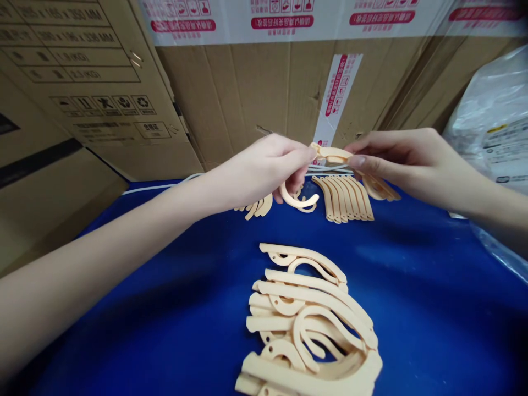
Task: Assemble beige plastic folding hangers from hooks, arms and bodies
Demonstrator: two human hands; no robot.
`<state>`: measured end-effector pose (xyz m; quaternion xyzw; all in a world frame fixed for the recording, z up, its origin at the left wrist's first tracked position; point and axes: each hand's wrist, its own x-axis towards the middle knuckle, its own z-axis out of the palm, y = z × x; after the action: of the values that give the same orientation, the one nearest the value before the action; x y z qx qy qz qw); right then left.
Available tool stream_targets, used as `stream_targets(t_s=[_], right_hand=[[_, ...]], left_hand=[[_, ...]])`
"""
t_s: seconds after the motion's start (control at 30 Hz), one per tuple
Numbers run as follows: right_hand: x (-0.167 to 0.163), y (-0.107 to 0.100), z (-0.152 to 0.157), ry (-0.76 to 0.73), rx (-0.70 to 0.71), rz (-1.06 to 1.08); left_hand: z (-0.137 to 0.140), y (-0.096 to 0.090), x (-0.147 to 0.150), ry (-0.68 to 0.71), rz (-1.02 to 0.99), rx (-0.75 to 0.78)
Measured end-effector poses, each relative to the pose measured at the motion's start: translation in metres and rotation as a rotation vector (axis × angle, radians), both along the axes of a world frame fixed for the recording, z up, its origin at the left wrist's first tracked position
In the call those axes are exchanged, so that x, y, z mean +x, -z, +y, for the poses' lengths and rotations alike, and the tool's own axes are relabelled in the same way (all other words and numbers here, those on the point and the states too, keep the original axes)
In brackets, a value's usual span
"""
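Observation:
Near the back of the blue table, both hands hold parts of a beige folding clothes hanger (333, 154). My left hand (284, 159) pinches its left end, and a curved hook (299, 202) hangs below those fingers. My right hand (398, 157) grips the other end of the arm piece between thumb and fingers. Behind and below the hands lie a row of loose hanger arms (344, 201), a few more arms (381, 188) at the right, and small curved parts (259, 206) at the left. Closer to me is a pile of folded hangers (313, 324).
Cardboard boxes (247, 82) wall off the back, with another printed box (91, 71) at the left. White cables (325, 170) run along the table's rear edge. A clear plastic bag (487, 115) with labels stands at the right. Blue table surface (165, 308) surrounds the pile.

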<state>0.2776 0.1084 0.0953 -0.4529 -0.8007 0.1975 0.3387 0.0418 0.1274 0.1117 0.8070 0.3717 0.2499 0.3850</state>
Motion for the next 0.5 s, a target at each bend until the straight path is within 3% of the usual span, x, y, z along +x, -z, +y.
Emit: stream_targets(t_s=[0.13,0.23,0.33,0.43,0.5], right_hand=[[0.006,-0.005,0.004,-0.005,-0.126,0.097],[0.01,-0.006,0.006,-0.028,-0.161,0.076],[0.01,-0.002,0.006,-0.037,0.03,-0.14],[0.006,0.004,0.004,0.035,0.379,-0.564],[0.003,0.008,0.005,0.039,0.428,-0.699]], left_hand=[[0.002,-0.002,-0.007,0.016,0.175,0.291],[0.004,0.001,-0.01,0.117,0.266,0.334],[0.004,0.009,-0.01,0.183,0.245,0.354],[0.002,0.021,-0.007,0.092,0.172,0.42],[0.001,0.03,-0.004,0.011,0.131,0.457]])
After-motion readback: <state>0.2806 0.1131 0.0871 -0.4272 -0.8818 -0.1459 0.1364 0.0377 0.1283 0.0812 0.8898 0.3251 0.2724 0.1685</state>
